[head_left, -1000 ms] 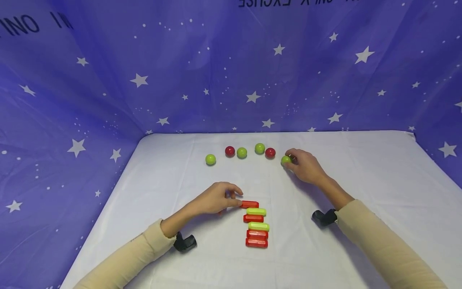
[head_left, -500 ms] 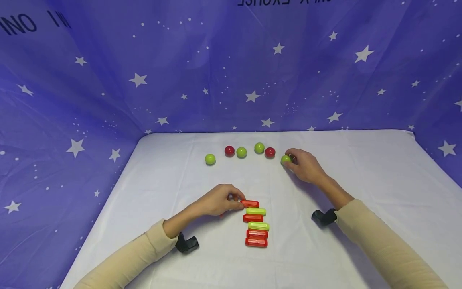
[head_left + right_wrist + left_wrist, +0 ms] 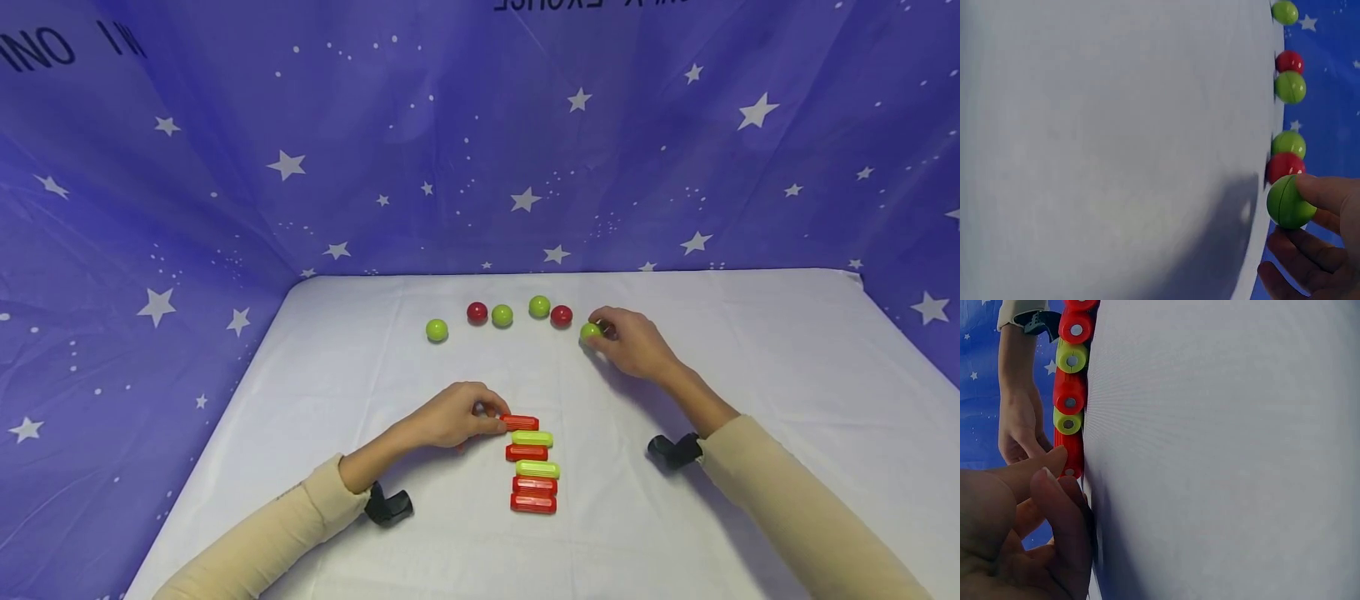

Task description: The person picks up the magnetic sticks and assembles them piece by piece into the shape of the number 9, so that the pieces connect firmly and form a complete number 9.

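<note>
My left hand (image 3: 452,417) pinches the left end of the farthest red rod (image 3: 522,423) in a column of red and yellow-green plastic rods. In the left wrist view, the thumb and fingers meet at that rod's tip, and each rod end shows a grey disc. Farther right, my right hand (image 3: 636,343) holds a green ball (image 3: 1288,203) between thumb and fingers. A seam runs round the ball. Just left of it lie a red ball (image 3: 561,316) and another green ball (image 3: 539,306).
A red ball (image 3: 477,313) and a green ball (image 3: 502,316) sit side by side farther left. Another green ball (image 3: 437,330) lies apart at the far left of the row. The white tabletop (image 3: 337,350) ends at a purple star-patterned curtain (image 3: 480,167).
My left fingers have moved slightly right and closed onto the end of the farthest red rod. My right hand has shifted the green ball slightly left.
</note>
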Demonstrator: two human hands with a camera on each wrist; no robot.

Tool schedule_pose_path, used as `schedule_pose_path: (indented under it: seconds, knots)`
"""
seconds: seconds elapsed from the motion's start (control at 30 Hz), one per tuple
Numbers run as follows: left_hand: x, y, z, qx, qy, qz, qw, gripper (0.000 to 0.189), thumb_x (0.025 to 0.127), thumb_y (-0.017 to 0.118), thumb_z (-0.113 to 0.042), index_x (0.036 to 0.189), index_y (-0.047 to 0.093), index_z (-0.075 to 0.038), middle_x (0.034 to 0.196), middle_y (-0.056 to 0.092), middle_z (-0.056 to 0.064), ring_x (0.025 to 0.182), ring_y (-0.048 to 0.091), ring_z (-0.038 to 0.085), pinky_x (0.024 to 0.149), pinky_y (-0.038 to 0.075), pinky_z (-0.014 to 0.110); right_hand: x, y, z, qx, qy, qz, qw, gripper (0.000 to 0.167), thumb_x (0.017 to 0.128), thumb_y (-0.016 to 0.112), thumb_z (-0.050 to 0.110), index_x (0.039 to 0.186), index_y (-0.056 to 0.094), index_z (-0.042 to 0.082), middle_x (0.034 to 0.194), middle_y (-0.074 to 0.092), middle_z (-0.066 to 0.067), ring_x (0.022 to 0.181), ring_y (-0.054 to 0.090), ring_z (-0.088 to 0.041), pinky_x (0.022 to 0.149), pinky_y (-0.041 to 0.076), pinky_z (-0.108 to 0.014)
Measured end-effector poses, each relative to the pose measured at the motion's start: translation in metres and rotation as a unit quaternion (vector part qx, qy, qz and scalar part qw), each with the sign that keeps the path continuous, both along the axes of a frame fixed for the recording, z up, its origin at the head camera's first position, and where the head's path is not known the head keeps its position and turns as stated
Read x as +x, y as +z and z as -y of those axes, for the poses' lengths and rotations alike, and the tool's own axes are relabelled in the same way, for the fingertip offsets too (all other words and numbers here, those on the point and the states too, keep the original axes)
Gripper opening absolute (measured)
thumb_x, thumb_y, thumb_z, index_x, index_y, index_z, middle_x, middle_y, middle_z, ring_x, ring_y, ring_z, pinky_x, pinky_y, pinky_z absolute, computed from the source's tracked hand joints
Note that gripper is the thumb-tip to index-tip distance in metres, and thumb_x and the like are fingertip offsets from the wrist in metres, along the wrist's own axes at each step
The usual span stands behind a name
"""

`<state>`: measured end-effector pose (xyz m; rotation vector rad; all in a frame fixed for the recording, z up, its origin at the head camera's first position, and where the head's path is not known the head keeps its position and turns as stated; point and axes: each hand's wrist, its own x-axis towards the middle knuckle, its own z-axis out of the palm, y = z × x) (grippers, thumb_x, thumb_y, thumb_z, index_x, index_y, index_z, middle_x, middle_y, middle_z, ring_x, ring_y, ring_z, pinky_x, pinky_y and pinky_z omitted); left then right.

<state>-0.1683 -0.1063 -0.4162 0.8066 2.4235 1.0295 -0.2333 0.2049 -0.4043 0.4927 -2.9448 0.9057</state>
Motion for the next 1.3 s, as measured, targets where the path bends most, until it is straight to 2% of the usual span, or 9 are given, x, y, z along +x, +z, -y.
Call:
schedule_pose_path:
  seconds: [0.2,0.47,0.5,0.7,0.77,1.07,1.3]
  knots:
    - [0.0,0.002,0.001,-0.004,0.002,0.013,0.9999,0.019,0.09,0.074,-0.02,0.107,0.073,-0.012,0.09,0.061,-0.004,0.041,0.051,0.012,0.045,0.047,0.029,0.014,0.007,0.012,-0.024,0.036,-0.013,0.999,0.025,0.089,0.072,0.01,0.112,0.067,0.001,0.101,0.069,-0.01,0.093,0.062,-0.028,0.084,0.048,-0.047]
    - [0.0,0.003,-0.001,-0.009,-0.006,0.003,0.9999,0.018,0.09,0.074,-0.02,0.107,0.073,-0.013,0.088,0.06,-0.005,0.042,0.051,0.012,0.052,0.047,0.027,0.035,0.005,0.026,-0.081,0.063,0.015,0.9946,0.021,0.087,0.076,0.013,0.106,0.069,0.007,0.095,0.069,-0.001,0.087,0.064,-0.02,0.078,0.049,-0.04]
    - [0.0,0.003,-0.001,-0.009,-0.008,0.0,0.9999,0.018,0.09,0.074,-0.02,0.107,0.073,-0.013,0.088,0.061,-0.006,0.046,0.051,0.011,0.054,0.046,0.027,0.037,0.005,0.026,-0.086,0.064,0.021,0.994,0.021,0.087,0.076,0.013,0.106,0.069,0.007,0.096,0.069,-0.001,0.087,0.065,-0.02,0.078,0.05,-0.04]
    - [-0.001,0.004,-0.003,-0.018,-0.016,-0.014,0.9996,0.019,0.091,0.073,-0.021,0.108,0.072,-0.014,0.084,0.06,-0.008,0.06,0.051,0.009,0.063,0.043,0.027,0.049,0.0,0.029,-0.088,0.068,0.038,0.993,0.022,0.085,0.078,0.012,0.105,0.07,0.008,0.098,0.069,0.001,0.088,0.065,-0.018,0.08,0.051,-0.039]
    - [-0.001,0.004,-0.003,-0.02,-0.016,-0.011,0.9996,0.018,0.091,0.073,-0.02,0.108,0.072,-0.013,0.082,0.059,-0.007,0.058,0.051,0.009,0.063,0.043,0.028,0.052,0.0,0.029,-0.085,0.07,0.039,0.9932,0.022,0.085,0.078,0.013,0.105,0.07,0.009,0.098,0.069,0.002,0.089,0.064,-0.018,0.081,0.051,-0.04]
    - [-0.003,0.007,-0.002,-0.023,-0.027,0.014,0.9993,0.017,0.093,0.071,-0.019,0.108,0.07,-0.011,0.084,0.058,-0.005,0.051,0.05,0.008,0.06,0.044,0.026,0.056,-0.01,0.027,-0.084,0.072,0.034,0.9933,0.022,0.084,0.078,0.012,0.105,0.071,0.008,0.097,0.07,0.001,0.086,0.064,-0.017,0.081,0.052,-0.04]
    - [-0.003,0.005,-0.002,-0.027,-0.041,0.0,0.9988,0.023,0.091,0.073,-0.019,0.113,0.07,-0.012,0.083,0.055,-0.004,0.056,0.051,0.009,0.062,0.042,0.026,0.055,-0.011,0.027,-0.078,0.062,0.052,0.9937,0.027,0.085,0.078,0.014,0.11,0.071,0.006,0.101,0.07,-0.001,0.088,0.063,-0.018,0.082,0.052,-0.039]
